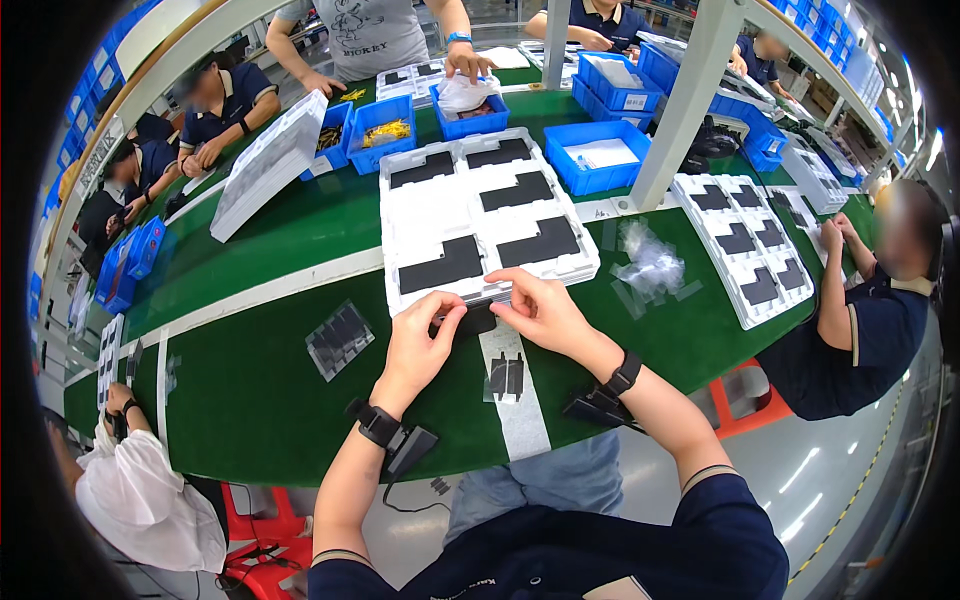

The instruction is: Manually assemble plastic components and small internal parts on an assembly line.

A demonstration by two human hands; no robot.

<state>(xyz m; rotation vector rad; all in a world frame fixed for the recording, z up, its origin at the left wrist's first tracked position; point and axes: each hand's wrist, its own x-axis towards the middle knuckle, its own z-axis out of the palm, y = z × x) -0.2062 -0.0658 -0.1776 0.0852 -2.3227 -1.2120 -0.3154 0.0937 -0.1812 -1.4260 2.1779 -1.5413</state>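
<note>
Black part [482,319] between fingers [447,326], black pieces [441,264] in white tray [428,212]

Centre: white tray [430,210] blocks the low route forward. Lower left: low lane over green mat [240,390], left of flat sheet of dark pieces [340,341]. Right of centre: crumpled clear film [648,262] clutters gap to second tray [728,217]. Upper right: upright grey post [688,105] bars sideways sweep. Upper centre: blue bins [385,155] obstruct.

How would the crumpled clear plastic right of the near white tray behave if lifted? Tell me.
The plastic heap looks floppy, being crumpled and thin. It seems light, like loose film. Its edge strips may scatter, since they lie splayed out.
</note>
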